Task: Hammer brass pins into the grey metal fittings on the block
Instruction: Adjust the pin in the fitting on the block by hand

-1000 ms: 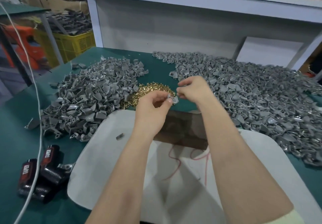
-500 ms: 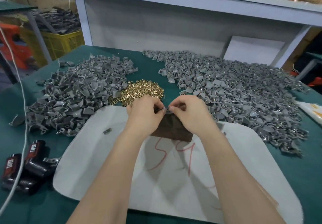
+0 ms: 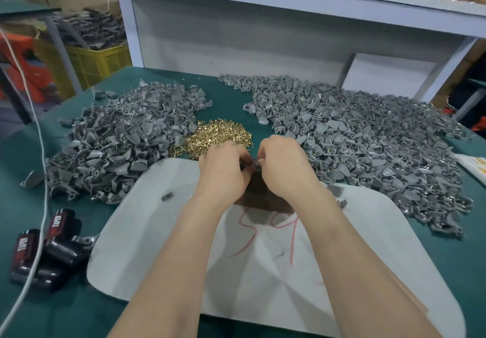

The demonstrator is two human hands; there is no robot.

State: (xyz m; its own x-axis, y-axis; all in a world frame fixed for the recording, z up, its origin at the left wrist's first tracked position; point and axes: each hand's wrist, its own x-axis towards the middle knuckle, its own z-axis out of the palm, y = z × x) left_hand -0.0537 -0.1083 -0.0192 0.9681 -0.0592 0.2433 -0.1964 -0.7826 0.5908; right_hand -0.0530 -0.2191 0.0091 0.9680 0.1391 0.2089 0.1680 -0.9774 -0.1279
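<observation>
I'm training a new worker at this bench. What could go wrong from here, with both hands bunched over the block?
The fitting pinched between the left hand and right hand could slip and vanish among the grey heaps alongside. The brass pins lie loose just behind the hands; a nudge may scatter them. Fingers crowd the block, risky for hammering.

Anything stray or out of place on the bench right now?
Only minor things: one small grey piece lies alone on the white mat, apart from both piles. A couple of fittings lie on the mat's right edge, just off the right pile. Nothing looks damaged.
</observation>
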